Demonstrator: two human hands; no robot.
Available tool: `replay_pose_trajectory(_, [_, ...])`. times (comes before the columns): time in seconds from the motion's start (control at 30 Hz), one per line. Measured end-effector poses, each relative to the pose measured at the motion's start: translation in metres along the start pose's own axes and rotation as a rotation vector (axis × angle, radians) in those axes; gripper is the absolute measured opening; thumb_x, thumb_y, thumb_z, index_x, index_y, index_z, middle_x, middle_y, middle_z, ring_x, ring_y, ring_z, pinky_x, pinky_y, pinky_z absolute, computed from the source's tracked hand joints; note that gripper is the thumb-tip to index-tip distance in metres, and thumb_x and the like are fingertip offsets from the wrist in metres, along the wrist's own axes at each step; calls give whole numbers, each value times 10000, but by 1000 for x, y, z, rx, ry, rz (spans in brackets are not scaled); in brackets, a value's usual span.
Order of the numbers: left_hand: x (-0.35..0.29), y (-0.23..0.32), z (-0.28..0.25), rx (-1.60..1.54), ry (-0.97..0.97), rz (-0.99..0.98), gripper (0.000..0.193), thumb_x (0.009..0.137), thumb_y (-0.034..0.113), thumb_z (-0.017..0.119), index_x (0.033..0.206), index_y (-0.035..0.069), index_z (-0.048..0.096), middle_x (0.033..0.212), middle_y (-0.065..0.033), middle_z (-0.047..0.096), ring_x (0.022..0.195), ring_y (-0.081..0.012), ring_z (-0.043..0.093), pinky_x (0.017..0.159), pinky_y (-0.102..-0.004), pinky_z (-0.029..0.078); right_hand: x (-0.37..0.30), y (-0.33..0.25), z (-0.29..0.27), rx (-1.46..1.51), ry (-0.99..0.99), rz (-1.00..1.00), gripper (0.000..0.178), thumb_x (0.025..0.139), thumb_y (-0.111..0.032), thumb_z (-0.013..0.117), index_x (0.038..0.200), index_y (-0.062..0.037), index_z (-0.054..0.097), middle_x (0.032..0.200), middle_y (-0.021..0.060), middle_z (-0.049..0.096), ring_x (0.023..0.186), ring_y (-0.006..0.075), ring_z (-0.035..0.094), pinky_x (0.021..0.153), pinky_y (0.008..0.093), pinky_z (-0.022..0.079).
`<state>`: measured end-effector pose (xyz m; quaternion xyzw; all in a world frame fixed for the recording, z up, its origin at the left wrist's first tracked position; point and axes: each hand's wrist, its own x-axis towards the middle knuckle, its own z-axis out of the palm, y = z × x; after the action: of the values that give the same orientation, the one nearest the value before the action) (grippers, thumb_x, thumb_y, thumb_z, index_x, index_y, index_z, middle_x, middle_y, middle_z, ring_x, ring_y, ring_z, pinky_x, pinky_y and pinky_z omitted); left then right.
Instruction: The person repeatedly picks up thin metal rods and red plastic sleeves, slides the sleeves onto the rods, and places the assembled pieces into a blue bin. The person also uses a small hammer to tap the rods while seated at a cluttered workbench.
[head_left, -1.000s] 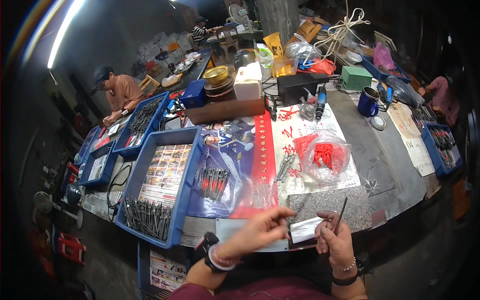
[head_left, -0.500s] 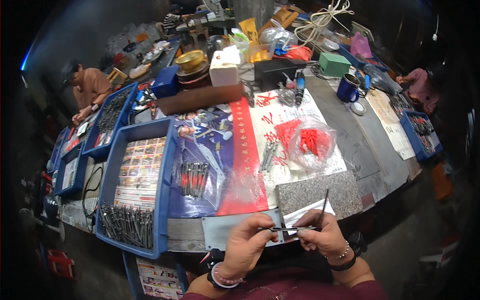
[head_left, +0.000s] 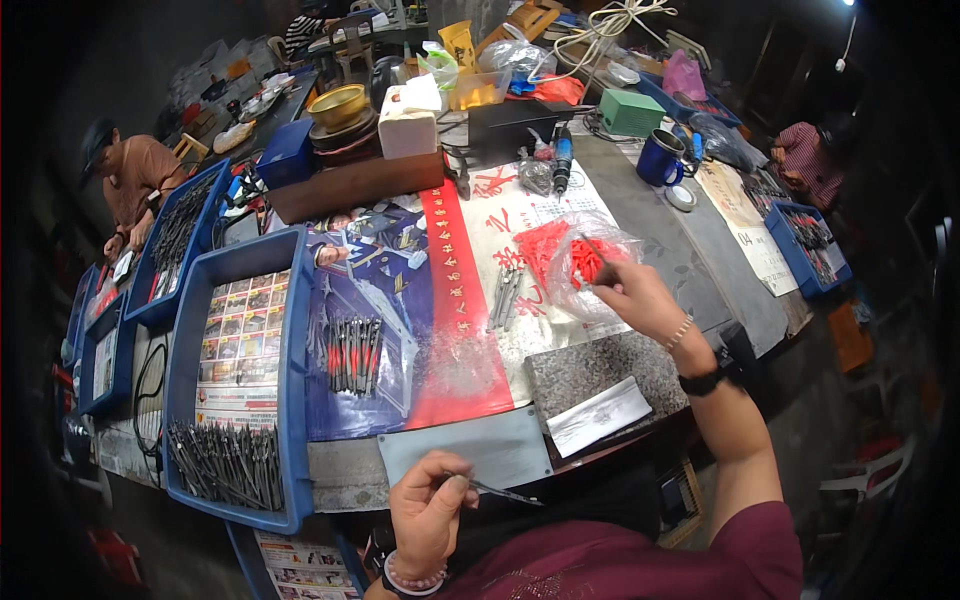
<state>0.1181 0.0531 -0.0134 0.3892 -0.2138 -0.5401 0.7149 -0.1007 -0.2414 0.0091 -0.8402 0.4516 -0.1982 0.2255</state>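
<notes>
My left hand (head_left: 432, 505) is closed in a pinch on a slim dark metal piece (head_left: 508, 492), held near the front edge of the bench. My right hand (head_left: 648, 305) is stretched out over a clear plastic bag (head_left: 570, 298) of small red pieces (head_left: 583, 264). Between its fingers is a thin dark stick-like tool (head_left: 594, 250), its tip among the red pieces; its exact kind cannot be made out. Several slim metal parts with red on them (head_left: 352, 357) lie in a row on the blue poster. A few plain grey ones (head_left: 508, 295) lie left of the bag.
A blue tray (head_left: 300, 400) with many slim metal parts stands at the left. Near me are a speckled stone slab (head_left: 600, 360), folded white paper (head_left: 600, 417) and a grey plate (head_left: 465, 447). A blue mug (head_left: 660, 160) stands at back right. Two people work at either side.
My hands have parted. The right has moved forward and right to the bag with the thin tool; the left has drawn slightly left and down, keeping the slim metal piece, now tilted.
</notes>
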Motion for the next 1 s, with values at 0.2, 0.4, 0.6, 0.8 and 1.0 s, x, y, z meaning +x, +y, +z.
replay_pose_trajectory(0.2, [-13, -2, -2, 315, 38, 64, 101, 890, -15, 561, 965, -56, 615, 878, -67, 550, 664, -109, 535, 605, -220, 442, 49, 22, 45, -261, -21, 3, 184, 795, -152, 619, 842, 19, 665, 807, 226, 665, 768, 357, 661, 702, 433, 510])
replay_pose_trajectory(0.4, [-19, -1, 8, 457, -20, 4, 130, 931, -21, 554, 1005, 21, 652, 894, 8, 571, 694, -44, 500, 616, -180, 405, 57, 26, 64, -286, 18, 123, 173, 774, -88, 584, 870, 19, 679, 865, 254, 663, 826, 399, 658, 730, 464, 520])
replay_pose_trajectory(0.6, [-19, -9, 15, 457, -61, -44, 132, 920, -10, 580, 1022, 26, 656, 848, 7, 582, 684, -53, 511, 614, -181, 403, 43, 22, 49, -341, 89, 54, 135, 779, -78, 565, 834, 13, 649, 854, 236, 662, 833, 405, 646, 718, 483, 505])
replay_pose_trajectory(0.8, [-17, -15, 14, 411, -29, -78, 124, 927, 21, 591, 1030, 34, 658, 832, 8, 589, 658, -52, 509, 602, -179, 403, -4, 2, 6, -267, 139, 9, 138, 845, -114, 566, 861, 21, 592, 805, 223, 653, 815, 403, 643, 686, 485, 501])
replay_pose_trajectory(1.0, [-10, -22, 23, 410, -56, -140, 115, 940, 44, 583, 1032, 40, 653, 819, 17, 582, 643, -43, 498, 587, -175, 388, -88, -37, -2, 615, -70, -90, 267, 906, -172, 630, 1087, 21, 591, 764, 97, 636, 688, 161, 614, 615, 317, 494])
